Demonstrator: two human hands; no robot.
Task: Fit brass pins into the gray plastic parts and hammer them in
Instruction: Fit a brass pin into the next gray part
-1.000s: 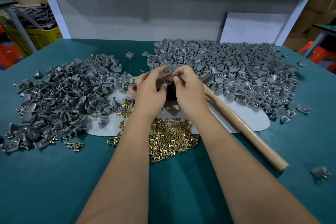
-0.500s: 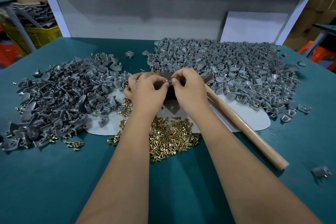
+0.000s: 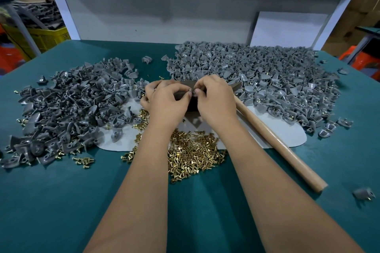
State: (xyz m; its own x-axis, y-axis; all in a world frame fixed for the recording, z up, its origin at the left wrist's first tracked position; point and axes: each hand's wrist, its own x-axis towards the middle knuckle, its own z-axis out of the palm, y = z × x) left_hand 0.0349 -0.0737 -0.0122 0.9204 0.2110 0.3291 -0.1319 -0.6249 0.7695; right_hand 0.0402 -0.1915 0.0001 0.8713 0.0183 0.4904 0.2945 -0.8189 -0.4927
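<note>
Hands have closed together since a second ago: our left hand point(image 3: 164, 100) and right hand point(image 3: 216, 98) pinch one gray part point(image 3: 192, 93) at frame centre, so we judge a pin is being seated.

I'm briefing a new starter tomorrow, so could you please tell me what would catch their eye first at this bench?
Probably the two big heaps of gray plastic parts, one at the left and a larger one at the back right of the green table. Next, the brass pins glinting near the middle, and the left hand and right hand pinching something small together above them.
</note>
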